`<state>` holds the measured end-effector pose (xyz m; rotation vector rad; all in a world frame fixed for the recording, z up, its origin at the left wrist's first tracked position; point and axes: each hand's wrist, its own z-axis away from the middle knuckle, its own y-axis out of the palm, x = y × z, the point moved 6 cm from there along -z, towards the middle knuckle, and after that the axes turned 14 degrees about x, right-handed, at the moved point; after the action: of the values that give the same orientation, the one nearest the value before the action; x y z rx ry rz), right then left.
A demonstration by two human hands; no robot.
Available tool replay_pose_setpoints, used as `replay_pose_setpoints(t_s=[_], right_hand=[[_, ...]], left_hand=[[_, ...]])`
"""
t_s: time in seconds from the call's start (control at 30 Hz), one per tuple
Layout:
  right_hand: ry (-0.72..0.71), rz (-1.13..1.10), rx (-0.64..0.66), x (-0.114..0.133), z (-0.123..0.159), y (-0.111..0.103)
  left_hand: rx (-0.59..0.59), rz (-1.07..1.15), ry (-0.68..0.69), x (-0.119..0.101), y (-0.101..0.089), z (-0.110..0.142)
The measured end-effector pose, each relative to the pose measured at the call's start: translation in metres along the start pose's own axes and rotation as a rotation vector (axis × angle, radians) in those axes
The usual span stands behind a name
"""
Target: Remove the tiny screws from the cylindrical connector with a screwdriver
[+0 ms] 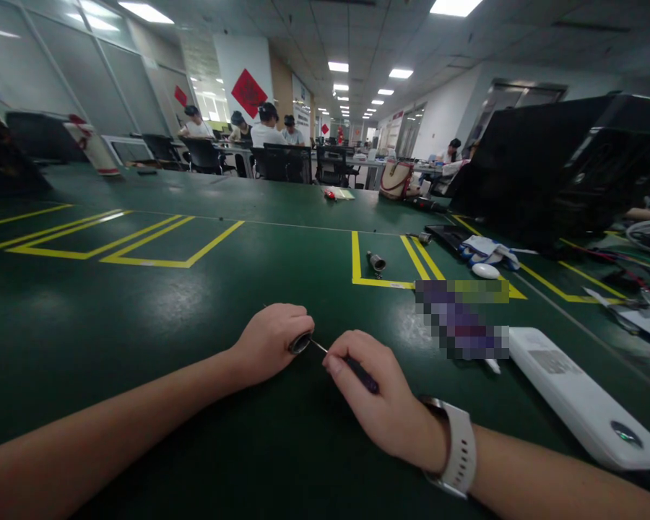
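My left hand (275, 338) is closed around a small round metal part (300, 343), like a connector shell, its open ring end facing right. Most of that part is hidden by the fingers. Between thumb and fingers, my right hand (376, 386) grips a screwdriver (367, 378) with a dark purple handle. Its thin metal shaft points left and up, the tip reaching the ring's opening; whether it touches inside cannot be seen. Farther out, a similar metal cylinder (378, 261) lies inside a yellow-taped box, with small dark bits beside it.
A long white device (585, 397) lies at the right, near a pixelated purple item (458, 321). Behind are a white oval object (485, 271), a white-blue glove (487, 250) and a large black case (542, 166). Yellow tape marks the green table (141, 310). People sit in the background.
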<state>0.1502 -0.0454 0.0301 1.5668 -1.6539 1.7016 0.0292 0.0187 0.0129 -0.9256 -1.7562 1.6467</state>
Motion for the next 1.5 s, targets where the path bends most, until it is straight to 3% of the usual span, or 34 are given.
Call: replay_pose_setpoints(t_s=[0.23, 0.33, 0.4, 0.53, 0.6, 0.9, 1.13, 1.5], right_hand=[[0.097, -0.773, -0.025, -0.039, -0.008, 0.002], [0.132, -0.917, -0.028, -0.046, -0.008, 0.006], [0.111, -0.849, -0.037, -0.042, -0.007, 0.004], [0.081, -0.451, -0.049, -0.024, -0.001, -0.003], [0.099, -0.37, -0.027, -0.021, -0.001, -0.003], [0.184, -0.896, -0.066, -0.049, -0.011, 0.003], [0.203, -0.93, -0.059, -0.049, -0.012, 0.002], [0.195, -0.897, -0.052, -0.048, -0.011, 0.003]], left_hand=[[-0.049, 0.115, 0.062, 0.004, 0.0, 0.003], [-0.071, 0.178, 0.078, 0.006, 0.0, 0.002], [-0.068, 0.177, 0.061, 0.007, 0.0, 0.002], [-0.01, 0.109, 0.017, 0.007, 0.003, 0.0], [0.019, 0.068, 0.015, 0.005, 0.004, 0.0], [0.048, 0.114, 0.02, 0.008, 0.005, -0.003], [0.122, 0.041, 0.059, 0.01, 0.002, -0.01], [0.103, 0.125, 0.019, 0.018, 0.005, -0.009]])
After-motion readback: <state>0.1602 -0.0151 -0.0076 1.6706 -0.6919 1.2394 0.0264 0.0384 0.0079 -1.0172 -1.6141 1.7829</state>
